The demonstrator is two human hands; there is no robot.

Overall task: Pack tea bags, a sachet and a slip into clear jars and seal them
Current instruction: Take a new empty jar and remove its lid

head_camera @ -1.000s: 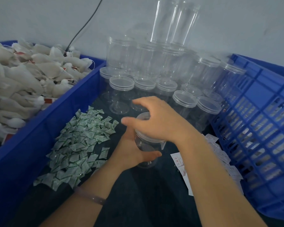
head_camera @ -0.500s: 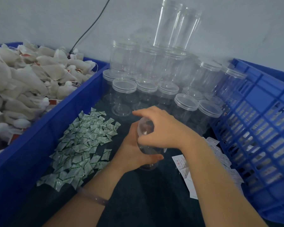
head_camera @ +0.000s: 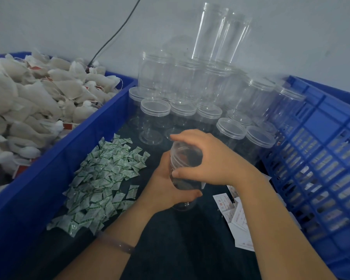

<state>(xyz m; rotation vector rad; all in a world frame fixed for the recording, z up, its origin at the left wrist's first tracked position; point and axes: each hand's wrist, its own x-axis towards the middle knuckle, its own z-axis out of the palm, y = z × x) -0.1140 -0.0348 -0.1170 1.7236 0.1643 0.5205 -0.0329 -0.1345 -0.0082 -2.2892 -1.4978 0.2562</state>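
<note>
At mid-frame the left hand wraps the lower body of a tilted, empty-looking clear jar while the right hand curls over its mouth, so the step looks like uncapping; whether a lid sits in that palm I cannot tell. Filling should follow: tea bags lie upper left beyond the blue bin wall, sachets just left, slips lower right under the right forearm, capped jars crowding behind.

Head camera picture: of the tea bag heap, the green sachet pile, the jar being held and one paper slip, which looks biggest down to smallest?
1. tea bag heap, though it runs off the frame edge
2. sachet pile
3. jar
4. paper slip, clearly the smallest
</note>
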